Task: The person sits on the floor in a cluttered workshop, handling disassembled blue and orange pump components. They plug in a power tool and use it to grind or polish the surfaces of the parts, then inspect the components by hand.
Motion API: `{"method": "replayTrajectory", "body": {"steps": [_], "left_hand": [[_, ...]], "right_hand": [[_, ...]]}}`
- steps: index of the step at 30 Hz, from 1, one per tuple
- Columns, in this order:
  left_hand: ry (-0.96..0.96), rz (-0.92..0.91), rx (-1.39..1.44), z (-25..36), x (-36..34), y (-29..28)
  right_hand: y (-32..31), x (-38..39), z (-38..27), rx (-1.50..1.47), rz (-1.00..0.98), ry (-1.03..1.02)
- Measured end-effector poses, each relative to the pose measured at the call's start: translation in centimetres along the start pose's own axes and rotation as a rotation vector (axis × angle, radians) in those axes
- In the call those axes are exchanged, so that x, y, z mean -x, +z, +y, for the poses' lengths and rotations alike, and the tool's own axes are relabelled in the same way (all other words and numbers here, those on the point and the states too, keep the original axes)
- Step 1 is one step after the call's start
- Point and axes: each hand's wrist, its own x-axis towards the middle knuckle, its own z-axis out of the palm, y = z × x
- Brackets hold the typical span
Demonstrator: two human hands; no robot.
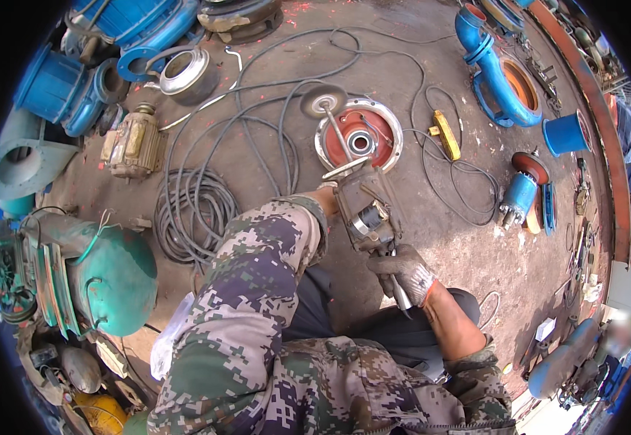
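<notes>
A worn, dirty power grinder [366, 210] with a long thin shaft is in front of me. A round wheel [323, 101], smeared as if turning, sits at the shaft's far end. My right hand [405, 275], in a grey knit glove, is closed round the grinder's rear handle. My left hand [328, 197] reaches the tool's left side; only a little of it shows, and its fingers are hidden. Beyond the tool lies a round red cover [344, 143] with a pale metal rim and a bearing [360, 143] at its centre. The wheel overlaps the cover's upper left edge in view.
A coiled black cable [185, 228] and loose loops spread over the left floor. A yellow pendant control [446, 135] with its cord lies right of the cover. Blue pump housings [504, 80], an electric motor [135, 143] and a green tank [118, 283] stand around.
</notes>
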Motion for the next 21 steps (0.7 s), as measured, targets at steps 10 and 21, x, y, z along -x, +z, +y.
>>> {"method": "replayTrajectory", "body": {"steps": [10,21], "left_hand": [[-0.489,0.649,1.006,-7.5,9.8,-11.4],[-0.008,0.739,0.867,2.6,12.2,-25.5]], "right_hand": [[-3.3,0.4,1.2,-0.062,0.162,-0.086],[-8.4,1.7,3.2,0.102,0.316,-0.233]]}}
